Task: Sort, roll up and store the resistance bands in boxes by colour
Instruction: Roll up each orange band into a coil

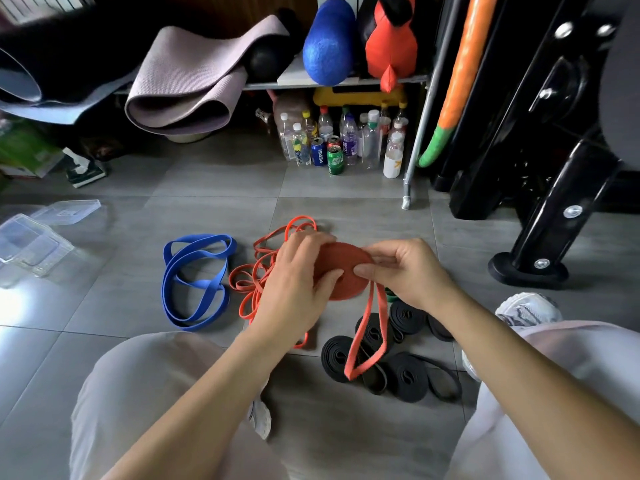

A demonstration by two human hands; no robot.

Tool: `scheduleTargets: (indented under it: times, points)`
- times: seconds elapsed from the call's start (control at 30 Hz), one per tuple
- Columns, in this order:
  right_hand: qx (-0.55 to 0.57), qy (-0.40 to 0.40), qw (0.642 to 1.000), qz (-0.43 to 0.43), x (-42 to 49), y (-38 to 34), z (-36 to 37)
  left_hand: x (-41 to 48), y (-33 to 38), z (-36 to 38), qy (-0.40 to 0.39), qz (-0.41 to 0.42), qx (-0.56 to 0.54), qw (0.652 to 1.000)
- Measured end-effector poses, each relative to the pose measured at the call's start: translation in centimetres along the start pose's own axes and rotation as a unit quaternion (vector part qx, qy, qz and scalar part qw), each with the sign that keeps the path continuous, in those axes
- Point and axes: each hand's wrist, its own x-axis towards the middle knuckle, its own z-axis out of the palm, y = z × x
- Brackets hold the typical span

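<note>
Clasping the rolled red band [346, 261] between them, left hand [294, 282] and right hand [412, 271].

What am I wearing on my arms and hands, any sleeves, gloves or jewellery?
Nothing visible. The left hand and right hand are gloveless, without rings or a watch, and both forearms are bare to the frame's edge, no sleeves. Nails look short and unpainted.
</note>
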Motion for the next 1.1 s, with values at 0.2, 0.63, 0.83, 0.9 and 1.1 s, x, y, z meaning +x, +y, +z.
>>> scheduleTargets:
  times: [0.2, 0.63, 0.83, 0.9, 1.1]
  points:
    - [-0.062, -0.008, 0.998, -0.008, -0.4, 0.1, 0.0, -0.6, -0.7, 0.2, -0.055, 0.109, 0.108, 0.987]
    - [0.067, 0.026, 0.997, -0.018, 0.3, -0.8, -0.1, -0.1, 0.9, -0.8, 0.079, -0.123, -0.206, 0.968]
    - [0.059, 0.018, 0.998, -0.019, 0.4, -0.5, -0.3, 0.0, 1.1, -0.8, 0.012, -0.144, -0.220, 0.965]
    - [0.012, 0.013, 1.000, -0.024, 0.3, -0.1, -0.3, 0.1, 0.6, -1.1, -0.024, -0.128, -0.109, 0.985]
    - [-0.066, -0.032, 0.997, -0.022, -0.2, 0.3, 0.2, -1.2, -0.8, -0.4, -0.108, 0.109, 0.152, 0.976]
